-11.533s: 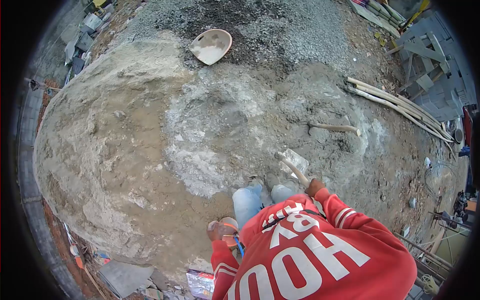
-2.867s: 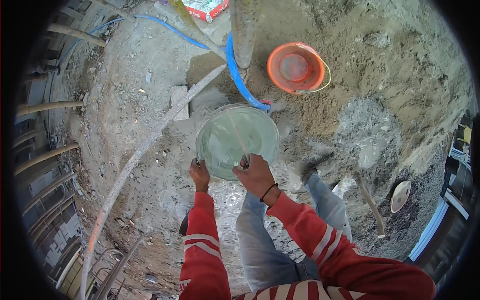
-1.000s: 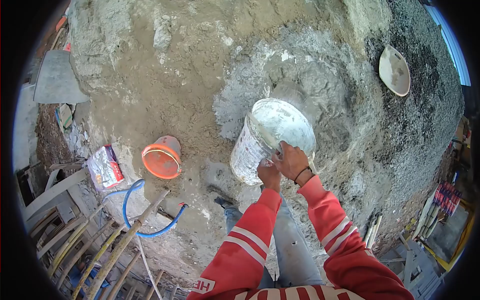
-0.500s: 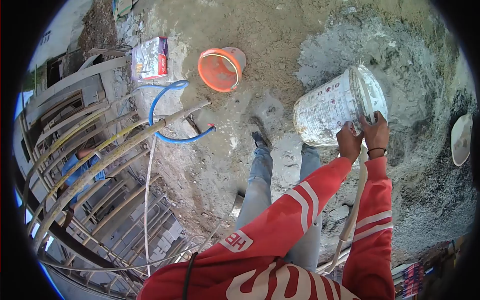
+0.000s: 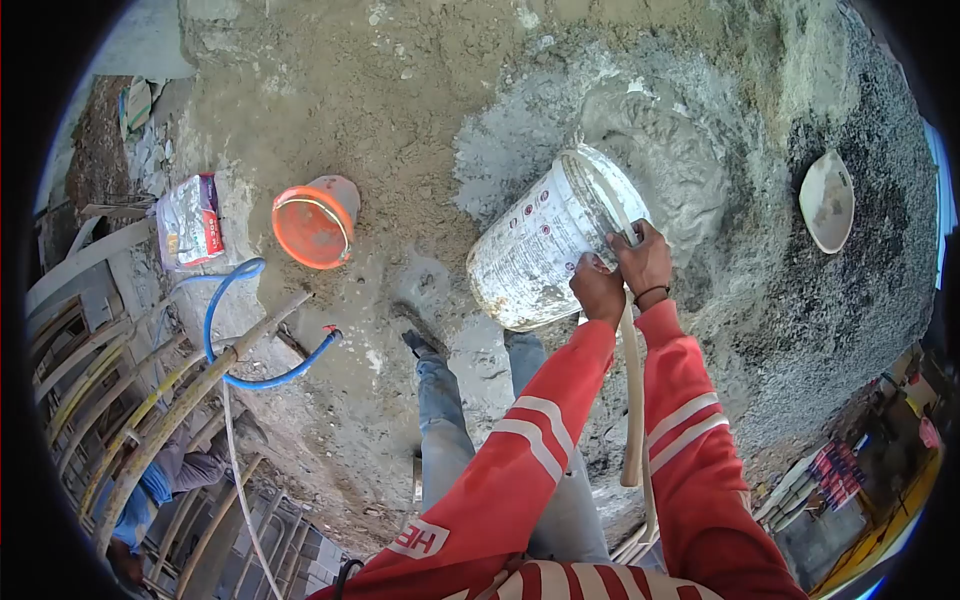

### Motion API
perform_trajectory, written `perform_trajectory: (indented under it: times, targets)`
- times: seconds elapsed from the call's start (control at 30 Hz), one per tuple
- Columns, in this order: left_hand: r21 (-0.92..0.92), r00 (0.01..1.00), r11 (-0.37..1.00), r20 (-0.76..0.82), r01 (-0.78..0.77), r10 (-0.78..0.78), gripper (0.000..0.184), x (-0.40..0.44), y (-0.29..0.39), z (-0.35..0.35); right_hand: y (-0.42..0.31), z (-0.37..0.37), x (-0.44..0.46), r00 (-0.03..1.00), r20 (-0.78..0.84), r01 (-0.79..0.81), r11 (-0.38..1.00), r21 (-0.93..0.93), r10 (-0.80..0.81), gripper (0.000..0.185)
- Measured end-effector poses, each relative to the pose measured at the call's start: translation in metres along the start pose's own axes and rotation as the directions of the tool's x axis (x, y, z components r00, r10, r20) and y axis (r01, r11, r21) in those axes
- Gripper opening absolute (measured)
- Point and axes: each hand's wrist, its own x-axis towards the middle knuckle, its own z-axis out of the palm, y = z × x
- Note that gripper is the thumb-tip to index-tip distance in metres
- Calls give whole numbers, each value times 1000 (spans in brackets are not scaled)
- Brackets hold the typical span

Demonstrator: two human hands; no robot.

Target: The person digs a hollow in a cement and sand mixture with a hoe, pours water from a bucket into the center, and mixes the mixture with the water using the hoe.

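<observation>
A person in a red striped sweatshirt (image 5: pixel 540 430) and jeans (image 5: pixel 445 430) grips a white bucket (image 5: pixel 535 250) by its rim, fingers of both hands curled closed on the lower side of the mouth. The left hand (image 5: pixel 598 290) and right hand (image 5: pixel 645 255), the latter with a dark bracelet (image 5: pixel 652 294) at the wrist, sit close together, their exact hold partly hidden by the knuckles. The bucket, its printed side smeared with grime, tilts beyond the hands, its base extending to their left and its mouth turned toward a wet grey mix (image 5: pixel 675 160) on the ground. A wooden handle (image 5: pixel 632 410) shows just below the grip, between the forearms. The surface is rough, sandy earth (image 5: pixel 390 120), giving way to dark gravel (image 5: pixel 820 340) on the right, where a pale shallow pan (image 5: pixel 828 205) lies. To the left are an orange bucket (image 5: pixel 315 225) on its side, a red-and-white printed bag (image 5: pixel 190 225) and a looped blue hose (image 5: pixel 208 325). Wooden poles (image 5: pixel 165 437) crowd the lower left, with another person in blue (image 5: pixel 145 500) partly visible behind them.
</observation>
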Motion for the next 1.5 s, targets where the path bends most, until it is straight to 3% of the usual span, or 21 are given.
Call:
perform_trajectory:
  times: [0.27, 0.37, 0.47, 0.57, 0.63, 0.7, 0.77, 0.87, 0.93, 0.97, 1.03, 1.07, 1.43, 1.5]
  targets:
    - [-56, 999, 998, 35, 40, -38, 32, -5, 8, 10, 18, -8, 11, 1000, 26, -13, 996, 92, 11, 43]
    - [16, 998, 999, 44, 37, -38, 30, -2, 11, 10, 19, -8, 14, 999, 42, 5, 993, 116, -10, 44]
    - [2, 997, 999, 58, 52, -52, 32, -3, 19, 12, 42, 5, 28, 998, -46, 39, 992, 121, -33, 45]
    - [83, 999, 996, 27, 18, -20, 34, -6, 18, 23, 51, 0, 37, 998, 8, 60, 972, 228, -63, 45]
    - [64, 999, 998, 36, -3, 0, 33, -5, 16, 23, 52, -4, 39, 997, 9, 75, 970, 230, -79, 42]
    - [-45, 985, 999, 166, -31, 38, 31, -3, 11, 20, 60, -7, 47, 990, 87, 68, 922, 382, -109, 37]
    - [-81, 972, 987, 181, -139, 151, 30, 1, -1, 23, 67, -6, 53, 983, 72, 133, 923, 362, -170, 33]
    - [-162, 956, 983, 265, -81, 123, 29, -2, 0, 18, 64, -11, 52, 987, 52, 126, 936, 328, -152, 30]
    - [-308, 889, 951, 445, 36, 110, 33, -3, -3, 19, 70, -14, 60, 992, 70, 70, 910, 408, -108, 30]
    - [-314, 889, 949, 442, 32, 116, 33, -4, -4, 19, 72, -14, 61, 991, 66, 77, 910, 407, -113, 30]
    - [-268, 817, 961, 538, -68, 208, 47, -4, -11, 23, 77, -15, 66, 993, 42, 88, 915, 395, -114, 30]
    - [-261, 760, 965, 628, 4, 167, 57, 0, -15, 25, 81, -15, 68, 990, 38, 110, 923, 368, -134, 30]
    - [-346, 632, 935, 743, 78, 222, 68, 15, -31, -4, 78, -7, 62, 999, -13, 41, 921, 388, -39, 27]
    - [-403, 657, 875, 741, 268, 140, 65, 18, -29, -6, 74, -9, 58, 1000, -6, -1, 935, 354, 4, 28]
